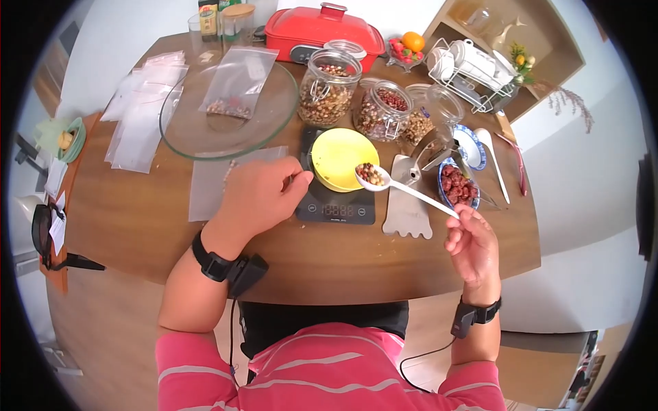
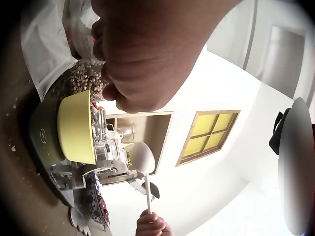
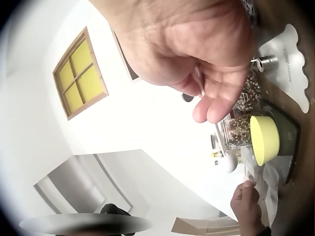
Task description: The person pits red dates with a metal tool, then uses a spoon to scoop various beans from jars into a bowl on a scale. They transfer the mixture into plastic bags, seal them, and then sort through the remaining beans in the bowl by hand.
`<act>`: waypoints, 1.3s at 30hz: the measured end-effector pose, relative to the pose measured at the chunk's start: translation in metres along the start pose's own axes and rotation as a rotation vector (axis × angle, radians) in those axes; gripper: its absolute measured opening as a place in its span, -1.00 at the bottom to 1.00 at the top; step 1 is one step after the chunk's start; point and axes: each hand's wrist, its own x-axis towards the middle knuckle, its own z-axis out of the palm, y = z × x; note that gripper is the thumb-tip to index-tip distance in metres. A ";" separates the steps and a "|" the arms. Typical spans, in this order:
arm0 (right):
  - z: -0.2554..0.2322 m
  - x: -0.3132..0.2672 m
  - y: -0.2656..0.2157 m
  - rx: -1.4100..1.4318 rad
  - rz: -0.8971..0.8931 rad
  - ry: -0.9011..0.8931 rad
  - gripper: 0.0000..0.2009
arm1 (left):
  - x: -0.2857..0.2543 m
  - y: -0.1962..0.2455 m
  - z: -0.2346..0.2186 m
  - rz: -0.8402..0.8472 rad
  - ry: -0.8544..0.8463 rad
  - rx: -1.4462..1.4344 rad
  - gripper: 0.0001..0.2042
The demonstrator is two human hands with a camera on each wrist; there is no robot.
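White spoon (image 1: 406, 188) in hand, its scoop is held above the right side of a yellow bowl (image 1: 336, 154), over a brown wooden surface (image 1: 329, 270) that spans much of the head view. Both bare forearms reach in from the near edge, a black strap round each wrist. The left one slants inward, and its left hand (image 1: 264, 188) is raised, back upward, just left of the bowl and over a clear plastic bag (image 1: 204, 198); that grip is curled in on itself, with nothing visible inside it. The right forearm is straighter, and the right hand (image 1: 474, 236) is turned palm-up, its grip clamped, thumb and fingers together, on the end of the spoon's handle. A broad round glass plate (image 1: 277, 109) lies farther back on the left. Beside it stands a clip-top glass jar (image 1: 327, 103) of mixed beans, and in front of that the bowl sits on a flat black digital scale (image 1: 310, 205), its digits too faint to read. Smooth and plain, the spoon has a rounded scoop and a long slim handle slanting down to the right. Smallest are the beans (image 1: 370, 173) heaped in the scoop, dark red, brown and cream.
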 end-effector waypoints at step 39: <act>0.013 0.077 -0.100 -0.664 -0.554 0.327 -0.63 | -0.002 -0.026 -0.001 -0.009 0.591 -0.400 -0.84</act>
